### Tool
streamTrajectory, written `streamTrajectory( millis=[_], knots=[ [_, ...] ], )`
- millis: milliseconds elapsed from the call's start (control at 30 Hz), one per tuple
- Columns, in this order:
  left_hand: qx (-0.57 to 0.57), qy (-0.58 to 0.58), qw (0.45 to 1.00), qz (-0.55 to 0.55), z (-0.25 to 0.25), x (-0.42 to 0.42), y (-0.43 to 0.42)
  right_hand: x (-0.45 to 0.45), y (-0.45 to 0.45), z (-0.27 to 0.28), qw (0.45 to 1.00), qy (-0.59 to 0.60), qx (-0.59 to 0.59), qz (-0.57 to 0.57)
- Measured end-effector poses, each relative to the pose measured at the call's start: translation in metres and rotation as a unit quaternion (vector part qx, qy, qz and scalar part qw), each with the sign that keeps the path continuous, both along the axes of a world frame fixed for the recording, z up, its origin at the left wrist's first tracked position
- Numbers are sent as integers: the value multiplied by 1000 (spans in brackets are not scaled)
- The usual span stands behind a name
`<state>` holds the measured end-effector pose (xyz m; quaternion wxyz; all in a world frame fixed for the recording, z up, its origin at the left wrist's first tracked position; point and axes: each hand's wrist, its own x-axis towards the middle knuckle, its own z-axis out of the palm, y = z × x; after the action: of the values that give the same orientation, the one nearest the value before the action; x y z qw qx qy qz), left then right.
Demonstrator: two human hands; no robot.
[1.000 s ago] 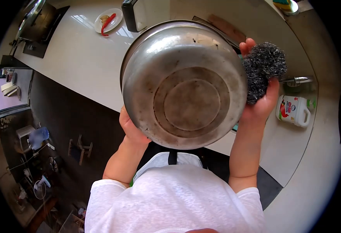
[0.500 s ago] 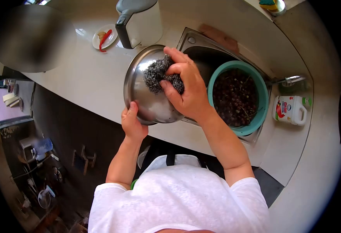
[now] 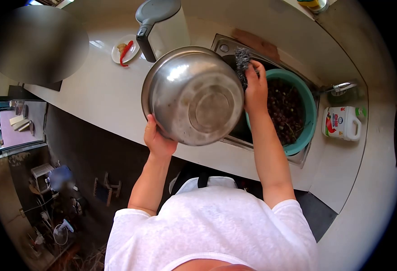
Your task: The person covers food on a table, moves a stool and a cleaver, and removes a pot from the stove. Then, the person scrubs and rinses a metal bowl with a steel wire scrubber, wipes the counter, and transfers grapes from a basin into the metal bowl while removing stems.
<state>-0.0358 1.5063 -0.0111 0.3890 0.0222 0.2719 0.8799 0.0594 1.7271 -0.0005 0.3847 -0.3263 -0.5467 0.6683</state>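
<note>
Pale counter w/ inset sink runs under the steel bowl, held up bottom-side to cam, just L of the teal tub of dark fruit in the sink. L hand grips bowl's lower-L edge, thumb on outer wall, other fingers hidden behind; R hand, by bowl's R side, has fingers bent round the wire scourer, can't tell if scourer's touching bowl.
</note>
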Motion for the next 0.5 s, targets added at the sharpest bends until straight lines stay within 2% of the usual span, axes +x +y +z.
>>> streamTrajectory(
  millis=[67,133,167,200,267,333,367,400,467,500],
  knots=[
    [-7,-2,1000,15,0,-1,8,-2,-2,4,999,15,32,-13],
    [-15,-5,999,30,1,-3,16,-3,-21,8,961,2,275,8],
    [-25,-11,999,46,3,-4,21,-2,-35,6,947,-39,317,29],
    [-35,-17,997,62,5,-6,26,-1,-47,5,897,-79,430,65],
    [-52,-20,996,67,-1,-6,34,-5,-76,6,909,-53,406,74],
    [-63,-44,997,28,-19,-4,37,-10,-88,25,840,-98,521,117],
    [-87,-1,995,49,-22,5,38,-19,-86,31,811,-103,563,124],
    [-91,-3,995,46,-18,9,35,-26,-74,29,813,-106,559,124],
    [-148,-41,987,42,-9,12,35,-44,-39,25,875,-90,465,98],
    [-96,-39,994,22,-9,14,30,-45,-21,19,907,-91,405,65]
  ],
)
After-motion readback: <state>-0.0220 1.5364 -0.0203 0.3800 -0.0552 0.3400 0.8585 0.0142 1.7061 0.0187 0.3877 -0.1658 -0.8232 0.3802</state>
